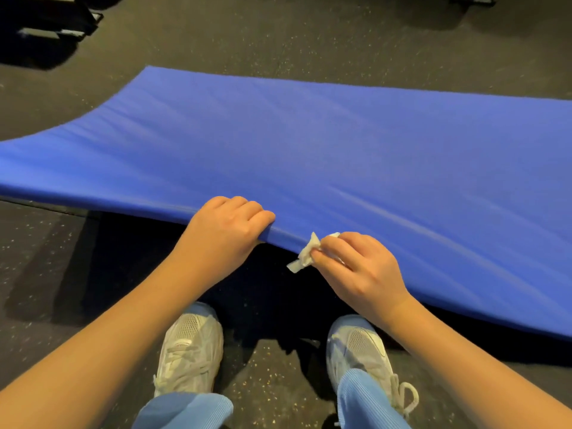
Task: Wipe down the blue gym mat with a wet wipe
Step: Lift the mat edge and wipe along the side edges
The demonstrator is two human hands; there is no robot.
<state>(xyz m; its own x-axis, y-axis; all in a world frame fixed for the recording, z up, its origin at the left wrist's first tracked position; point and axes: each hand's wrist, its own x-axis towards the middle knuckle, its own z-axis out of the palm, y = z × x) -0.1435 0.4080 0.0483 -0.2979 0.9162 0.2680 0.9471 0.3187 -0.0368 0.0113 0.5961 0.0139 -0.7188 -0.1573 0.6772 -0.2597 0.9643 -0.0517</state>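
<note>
Head view: I'm looking down at the blue gym mat [309,144], which is lying across the dark speckled rubber floor [278,35] in front of me and running out of frame on the right. My left hand [226,230] is gripping the mat's near edge, fingers curled over the top and thumb hidden underneath. That edge is sitting raised off the floor, with dark shadow showing beneath it. My right hand [356,267] is pinching a crumpled white wet wipe [305,253] between thumb and fingertips, just right of the left hand. The wipe is sitting right at the mat's near edge, its loose end hanging below; I can't tell whether it's touching the mat. Both forearms are bare. My white mesh sneakers [188,345] are planted on the floor just short of the mat, with light blue ribbed trouser legs [185,410] over them. Dark gym equipment [49,23] is sitting in the top-left corner, well apart from the mat.
</note>
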